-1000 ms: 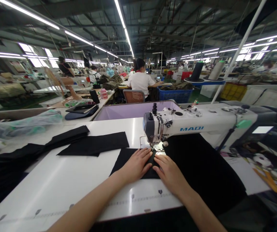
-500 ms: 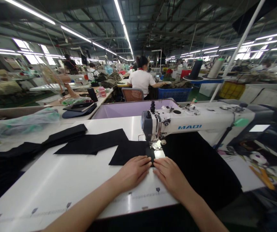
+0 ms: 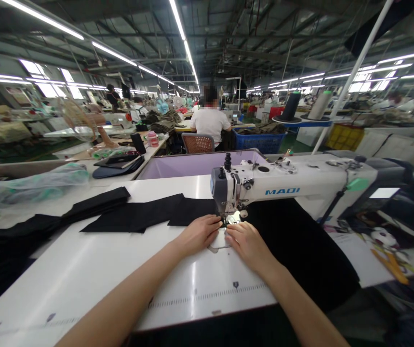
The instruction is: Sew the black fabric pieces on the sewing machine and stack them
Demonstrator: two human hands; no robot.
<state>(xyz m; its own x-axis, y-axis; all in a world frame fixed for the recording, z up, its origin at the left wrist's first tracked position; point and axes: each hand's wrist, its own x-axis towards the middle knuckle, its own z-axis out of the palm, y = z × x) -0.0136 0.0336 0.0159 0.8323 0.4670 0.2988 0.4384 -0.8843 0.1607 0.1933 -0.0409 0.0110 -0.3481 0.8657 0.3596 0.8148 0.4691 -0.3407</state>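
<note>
A white sewing machine [image 3: 282, 185] stands on the white table, its lit presser foot [image 3: 231, 219] just beyond my fingertips. A black fabric piece [image 3: 190, 209] lies flat under the needle area and stretches left. My left hand [image 3: 201, 236] rests flat at its near edge, fingers extended and close together. On the other side of the foot, my right hand [image 3: 247, 243] lies palm down with its fingers stretched forward. The tips of both hands are close to the foot, which partly hides the fabric there. A large black fabric [image 3: 297, 250] spreads beneath the machine arm, beside my right hand.
More black pieces [image 3: 130, 216] overlap to the left, near a dark fabric pile [image 3: 4, 250]. Orange-handled scissors [image 3: 391, 265] lie at the right. Behind the table are a lilac bin [image 3: 192, 164], a blue crate [image 3: 259, 142] and a seated person [image 3: 210, 120].
Both hands have moved forward toward the presser foot. The black piece has slid away from me under the foot, uncovering the plate in front of it.
</note>
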